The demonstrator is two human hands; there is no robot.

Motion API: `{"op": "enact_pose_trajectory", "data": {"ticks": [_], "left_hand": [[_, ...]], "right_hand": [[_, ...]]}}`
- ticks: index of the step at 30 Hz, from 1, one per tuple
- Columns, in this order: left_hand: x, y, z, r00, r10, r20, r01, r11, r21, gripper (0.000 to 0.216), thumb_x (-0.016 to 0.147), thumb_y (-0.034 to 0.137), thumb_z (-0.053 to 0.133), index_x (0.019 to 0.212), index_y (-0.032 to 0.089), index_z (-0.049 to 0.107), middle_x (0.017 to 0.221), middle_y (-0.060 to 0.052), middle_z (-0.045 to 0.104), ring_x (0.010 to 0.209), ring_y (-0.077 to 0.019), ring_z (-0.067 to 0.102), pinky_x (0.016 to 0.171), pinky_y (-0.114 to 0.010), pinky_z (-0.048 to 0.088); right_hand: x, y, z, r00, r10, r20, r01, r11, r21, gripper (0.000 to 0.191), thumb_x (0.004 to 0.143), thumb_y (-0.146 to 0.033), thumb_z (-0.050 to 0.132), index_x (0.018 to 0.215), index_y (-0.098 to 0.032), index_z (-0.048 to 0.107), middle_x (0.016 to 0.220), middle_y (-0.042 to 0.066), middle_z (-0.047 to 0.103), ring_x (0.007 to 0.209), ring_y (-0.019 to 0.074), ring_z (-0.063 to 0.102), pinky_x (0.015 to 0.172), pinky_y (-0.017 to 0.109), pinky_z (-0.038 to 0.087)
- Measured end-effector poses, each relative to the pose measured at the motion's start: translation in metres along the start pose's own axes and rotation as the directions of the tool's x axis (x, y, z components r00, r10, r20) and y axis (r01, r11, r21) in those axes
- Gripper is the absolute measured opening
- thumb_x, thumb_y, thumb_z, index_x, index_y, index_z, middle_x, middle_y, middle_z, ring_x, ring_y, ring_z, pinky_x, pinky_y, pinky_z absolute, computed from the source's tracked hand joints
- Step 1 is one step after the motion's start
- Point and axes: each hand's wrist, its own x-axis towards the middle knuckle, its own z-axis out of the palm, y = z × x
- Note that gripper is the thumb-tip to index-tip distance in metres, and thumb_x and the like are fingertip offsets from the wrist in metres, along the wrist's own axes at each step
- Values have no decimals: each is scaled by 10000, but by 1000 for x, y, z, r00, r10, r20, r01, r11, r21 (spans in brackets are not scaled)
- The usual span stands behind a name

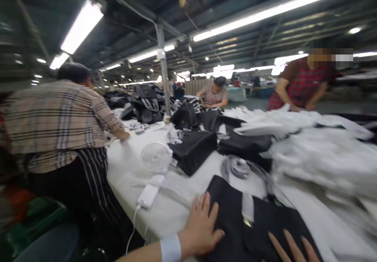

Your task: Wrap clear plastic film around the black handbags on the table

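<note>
Pressing flat on a black bag [259,222], the left hand [202,228] lies palm down with fingers spread and grasps nothing; a white wristband [171,249] circles the wrist below it.

Item, right hand [291,246]: only the fingers enter at the bottom edge, extended and lying open on the same bag, to the right of the left hand. No pinch or clench shows on either side.

Item, black bag: flat on the white table [129,168], directly beneath both palms, with a pale strap or panel [247,207] and a small metal fitting between the two hands.

Progress, by judgement: the bag appears laid out and held smooth; nothing seen shows whether any folding or packing of it has begun. Further black bags [194,150] lie beyond the fingertips, apparently not yet handled.

Item, ahead and left of the left hand: a white power bank [149,195] with a cable running off the table edge, and past it a small white fan [156,157].

Item, right of the right hand: a blurred heap of white fabric [324,156] covering that side of the table.

Item, other persons: one in a plaid shirt [55,120] bends over the table well left of the hands; one in red [303,81] and one seated in stripes [214,95] work far beyond.
</note>
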Motion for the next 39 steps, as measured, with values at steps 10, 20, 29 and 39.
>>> {"op": "enact_pose_trajectory", "data": {"ticks": [10,20,29,39], "left_hand": [[17,98,14,932,362,30,-362,932,-16,760,924,604,334,1525,221,70,1591,-122,168,1448,-321,172,1126,-551,237],[17,120,47,909,416,29,-414,909,-45,725,875,686,359,1488,311,262,1543,-111,307,1378,-390,285,1093,-621,189],[14,123,43,914,406,21,-405,914,-43,698,885,645,395,1480,298,281,1538,-107,318,1385,-380,275,1098,-608,176],[13,120,45,914,405,-5,-404,912,-76,693,884,645,396,1480,312,277,1539,-99,317,1389,-377,271,1102,-604,167]], "right_hand": [[-40,-19,-54,946,52,320,-25,996,-89,637,851,-543,560,1393,-220,475,1481,163,393,1383,420,237,1067,648,184],[-152,-2,-92,451,889,77,-638,261,725,342,798,-388,666,1063,-173,650,957,91,723,801,217,681,754,367,565],[-129,30,-91,116,844,524,-321,-467,824,266,699,-261,781,802,-175,551,749,39,703,649,134,662,512,185,518],[-113,40,-99,85,935,343,-258,-312,914,404,566,-322,856,768,-175,539,590,-73,587,456,60,518,382,141,394]]}}
